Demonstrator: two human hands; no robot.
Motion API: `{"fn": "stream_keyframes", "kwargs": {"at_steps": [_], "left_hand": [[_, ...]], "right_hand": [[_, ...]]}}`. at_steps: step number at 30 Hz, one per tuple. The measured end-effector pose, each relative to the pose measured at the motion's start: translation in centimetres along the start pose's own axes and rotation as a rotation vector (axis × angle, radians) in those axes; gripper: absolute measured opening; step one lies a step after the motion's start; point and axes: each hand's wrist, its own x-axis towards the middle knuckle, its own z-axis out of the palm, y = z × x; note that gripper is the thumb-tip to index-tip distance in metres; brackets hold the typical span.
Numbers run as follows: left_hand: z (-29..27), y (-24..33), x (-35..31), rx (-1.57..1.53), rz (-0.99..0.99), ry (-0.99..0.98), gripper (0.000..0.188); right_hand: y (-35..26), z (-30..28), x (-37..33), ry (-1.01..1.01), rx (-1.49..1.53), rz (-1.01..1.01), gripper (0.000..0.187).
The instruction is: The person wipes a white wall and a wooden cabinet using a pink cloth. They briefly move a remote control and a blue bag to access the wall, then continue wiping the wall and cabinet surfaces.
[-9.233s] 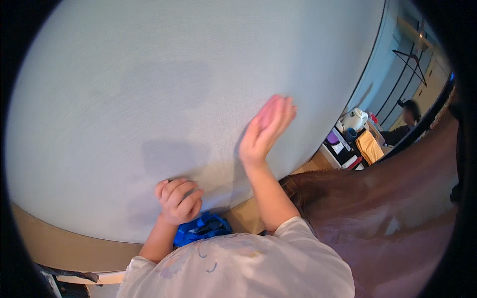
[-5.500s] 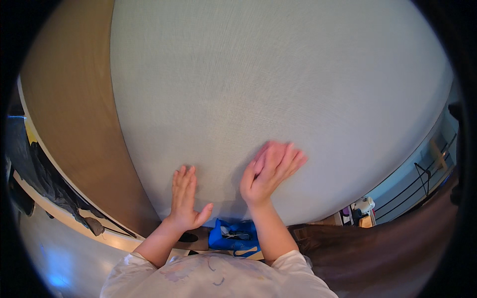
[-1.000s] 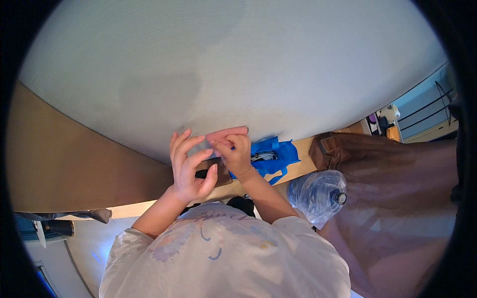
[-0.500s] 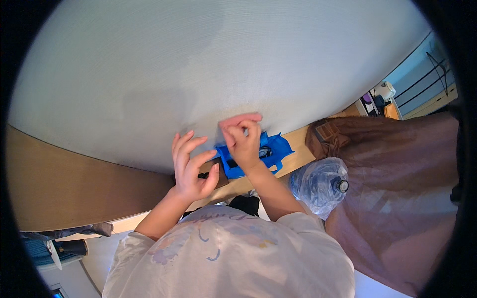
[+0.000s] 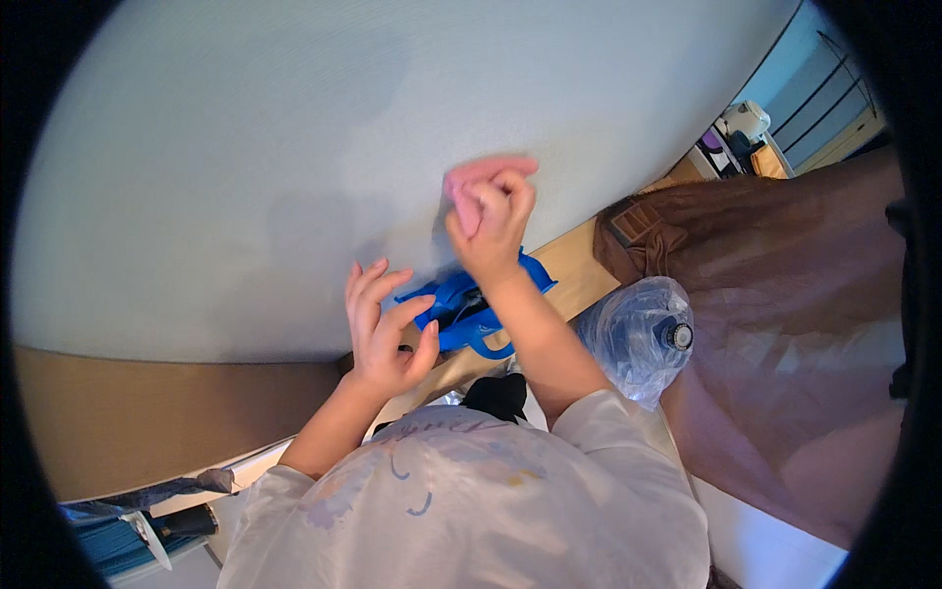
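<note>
A folded pink cloth [image 5: 491,167] is gripped in my right hand [image 5: 496,226], whose fingers are bent around it. The cloth lies against the pale grey wall [image 5: 294,128], or just in front of it; whether it touches all along cannot be seen. To the lower left, my left hand [image 5: 381,339] is raised with its fingers spread and holds nothing. Beneath both hands, a blue bag [image 5: 461,304] stands at the foot of the wall, partly hidden by my right wrist. Its top gapes and something dark shows inside.
A large water bottle [image 5: 638,339] in clear plastic wrap stands right of my right forearm. Brown fabric [image 5: 775,324] drapes over the right side. Small items sit on a shelf [image 5: 741,147] at the far right. A brown panel [image 5: 167,412] runs along the left.
My right hand has moved up the wall and slightly right with the pink cloth. My left hand keeps nearly the same place and spread fingers. The view has tilted a little.
</note>
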Motion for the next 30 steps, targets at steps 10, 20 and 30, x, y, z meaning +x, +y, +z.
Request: {"fn": "stream_keyframes", "kwargs": {"at_steps": [10,20,30], "left_hand": [[4.2,0.7,3.3,0.009,-0.023,-0.106,0.028],[10.2,1.8,7.2,-0.034,0.001,-0.111,0.031],[14.0,2.7,10.3,-0.012,0.001,-0.162,0.03]], "right_hand": [[5.4,-0.4,-1.6,0.144,-0.02,0.277,0.046],[3.0,-2.1,-1.1,-0.056,0.32,0.191,0.039],[17.0,-4.2,7.1,0.405,0.066,0.355,0.047]]}}
